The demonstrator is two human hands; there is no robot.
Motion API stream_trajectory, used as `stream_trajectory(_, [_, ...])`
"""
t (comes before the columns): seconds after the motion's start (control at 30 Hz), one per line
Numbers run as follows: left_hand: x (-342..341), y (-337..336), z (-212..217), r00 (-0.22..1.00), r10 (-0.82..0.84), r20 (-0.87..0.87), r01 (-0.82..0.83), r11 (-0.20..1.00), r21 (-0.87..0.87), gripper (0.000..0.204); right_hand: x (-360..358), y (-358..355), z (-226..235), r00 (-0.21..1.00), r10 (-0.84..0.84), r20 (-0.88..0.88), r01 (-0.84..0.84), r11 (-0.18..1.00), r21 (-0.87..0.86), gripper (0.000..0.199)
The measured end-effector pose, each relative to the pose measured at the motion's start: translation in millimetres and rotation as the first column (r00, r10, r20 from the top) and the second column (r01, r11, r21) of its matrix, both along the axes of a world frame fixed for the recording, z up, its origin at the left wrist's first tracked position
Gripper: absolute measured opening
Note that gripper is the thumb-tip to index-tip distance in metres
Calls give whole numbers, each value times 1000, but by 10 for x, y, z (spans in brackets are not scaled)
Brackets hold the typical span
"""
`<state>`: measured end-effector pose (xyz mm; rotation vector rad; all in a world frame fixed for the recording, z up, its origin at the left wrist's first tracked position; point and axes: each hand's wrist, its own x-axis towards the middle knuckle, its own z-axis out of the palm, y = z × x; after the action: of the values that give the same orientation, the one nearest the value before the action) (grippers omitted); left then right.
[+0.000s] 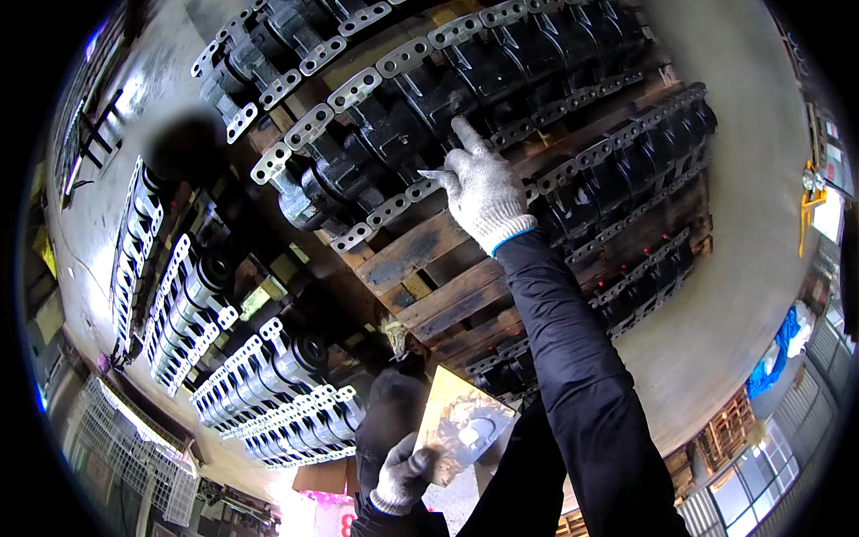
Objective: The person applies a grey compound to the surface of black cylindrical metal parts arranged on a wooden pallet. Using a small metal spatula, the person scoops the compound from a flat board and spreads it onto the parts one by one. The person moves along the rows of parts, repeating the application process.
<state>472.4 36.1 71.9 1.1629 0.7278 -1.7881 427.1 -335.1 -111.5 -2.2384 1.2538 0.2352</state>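
Observation:
My right hand (488,192), in a light grey knit glove, reaches over a row of black cylindrical metal parts (420,107) with silver two-hole flanges. Its index finger is stretched out onto a black part; I cannot tell whether it presses there. From beside the thumb sticks a small pointed light-grey tool (431,174), its other end hidden by the glove. Low in the view, my left hand (403,474), gloved alike, grips the lower left edge of a flat yellowish board (463,425). Dark smears and a pale grey patch mark the board's face.
Wooden pallets (447,259) lie under the rows of black parts. More flanged rows (268,394) stand at the left. A wire-mesh cage (134,447) is at the lower left. Blue plastic sheeting (778,353) and stacked wooden pallets (729,430) are at the right.

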Motion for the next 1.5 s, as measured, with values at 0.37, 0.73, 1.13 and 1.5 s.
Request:
stream_trajectory(0.37, [-5, -105, 45, 1000, 25, 17, -24, 999, -47, 71, -164, 184, -140, 907, -242, 345, 167, 958, 232, 30])
stream_trajectory(0.73, [-104, 128, 59, 998, -55, 36, 59, 992, -109, 63, -1563, 1868, 791, 771, -610, 185, 497, 757, 424, 22])
stream_trajectory(1.13, [-323, 296, 65, 922, -328, 206, 366, 913, -182, 46, -2781, 3226, 1343, 431, -903, 1, 790, 377, 484, 14])
stream_trajectory(1.5, [-557, -2, 996, 765, -295, 572, 363, 932, -5, 16, -3163, 3614, 1961, 278, -956, 95, 832, 289, 473, 18])
